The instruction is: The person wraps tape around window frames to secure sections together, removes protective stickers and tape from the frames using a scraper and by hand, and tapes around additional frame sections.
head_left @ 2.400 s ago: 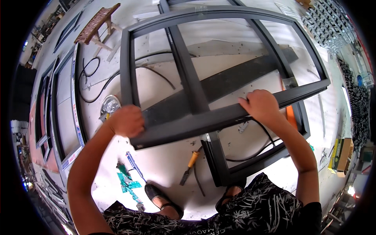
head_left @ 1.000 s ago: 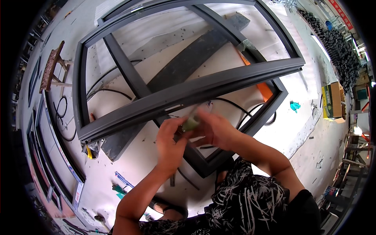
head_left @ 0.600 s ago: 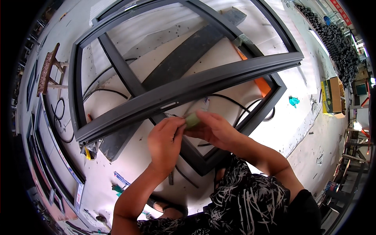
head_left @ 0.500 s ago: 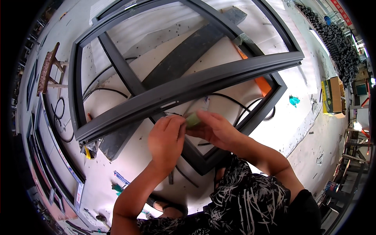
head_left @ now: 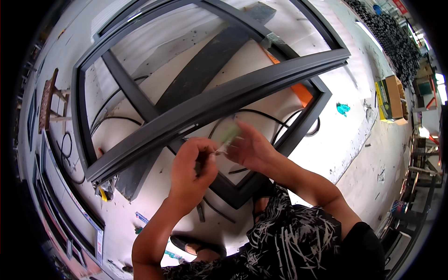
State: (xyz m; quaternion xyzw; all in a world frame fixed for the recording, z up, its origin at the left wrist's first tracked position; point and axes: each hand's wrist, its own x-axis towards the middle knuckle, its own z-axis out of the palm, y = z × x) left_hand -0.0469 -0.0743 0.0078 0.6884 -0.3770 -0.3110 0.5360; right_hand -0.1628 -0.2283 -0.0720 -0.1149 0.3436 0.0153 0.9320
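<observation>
My left hand (head_left: 193, 168) is closed, thumb and forefinger pinching the near end of a thin whitish strip (head_left: 220, 151). Facing it, my right hand (head_left: 250, 146) has its fingers curled round a small green, see-through piece (head_left: 229, 133); motion blur hides whether this is a packet or a roll of film. The strip seems to run from one hand to the other. Both hands are above a corner of the lower dark grey frame (head_left: 238, 195), close to the near bar of a larger dark grey window frame (head_left: 219, 97) with a slot in it.
A wide grey beam (head_left: 200, 65) lies under the frames, with black cable (head_left: 114, 118) and an orange piece (head_left: 302, 94) nearby. More frames (head_left: 70, 196) and a wooden stool (head_left: 48, 105) are at left. Rightward are a teal scrap (head_left: 343, 108) and a cardboard box (head_left: 395, 95).
My hands have drawn slightly apart, and a whitish strip now shows between them. The green piece has tilted and blurred. The whole view has shifted, so the frames sit a little further left.
</observation>
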